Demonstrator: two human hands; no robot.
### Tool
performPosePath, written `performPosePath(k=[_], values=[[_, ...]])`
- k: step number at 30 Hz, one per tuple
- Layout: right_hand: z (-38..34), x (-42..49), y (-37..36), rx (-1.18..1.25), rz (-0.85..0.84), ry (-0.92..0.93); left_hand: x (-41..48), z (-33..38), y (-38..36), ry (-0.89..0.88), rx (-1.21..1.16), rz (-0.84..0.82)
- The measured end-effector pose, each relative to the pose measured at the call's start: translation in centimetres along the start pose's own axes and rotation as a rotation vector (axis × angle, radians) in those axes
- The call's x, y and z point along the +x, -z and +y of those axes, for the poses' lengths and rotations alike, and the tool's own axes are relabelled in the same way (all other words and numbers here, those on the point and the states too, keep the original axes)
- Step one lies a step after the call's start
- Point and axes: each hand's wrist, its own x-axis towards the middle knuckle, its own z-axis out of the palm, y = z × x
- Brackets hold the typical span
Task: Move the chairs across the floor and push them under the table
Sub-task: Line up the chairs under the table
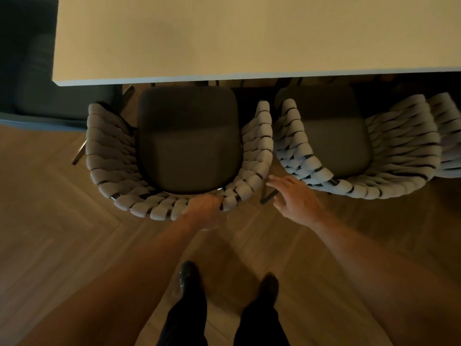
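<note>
A chair (pixel 187 141) with a dark seat cushion and a woven pale rope back stands in front of me, its front edge just under the rim of the pale table (pixel 224 38). My left hand (pixel 204 208) grips the top of its curved back at the middle. My right hand (pixel 294 198) hovers with spread fingers in the gap between this chair and a second, like chair (pixel 349 138) on the right, touching neither. The second chair sits partly under the table.
A third woven back (pixel 449 136) shows at the right edge. A dark rug and a blurred dark chair (pixel 45 96) lie at the table's left end. Wooden herringbone floor (pixel 62 233) spreads around my two dark shoes (pixel 189 275).
</note>
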Motion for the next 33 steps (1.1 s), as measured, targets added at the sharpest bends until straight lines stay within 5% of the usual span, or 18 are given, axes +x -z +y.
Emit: performPosePath(k=[6,9,12,19,33], values=[[12.4,-3.3,0.3,-0.012,0.088,-0.383,3.3,3.0,-3.4,0.258,-0.042,0.22],[18.9,-4.3,-1.1,-0.006,-0.029,-0.502,3.7,3.2,-4.0,0.303,0.058,0.266],[22.6,-4.0,-2.0,0.022,-0.119,-0.447,3.8,3.7,-4.0,0.367,0.122,0.248],[25.8,-3.1,-4.2,-0.192,0.097,-0.235,4.1,5.1,-3.2,0.462,0.17,0.265],[25.9,-3.3,-4.8,-0.27,0.132,-0.235,4.4,6.0,-3.1,0.503,0.245,0.266]])
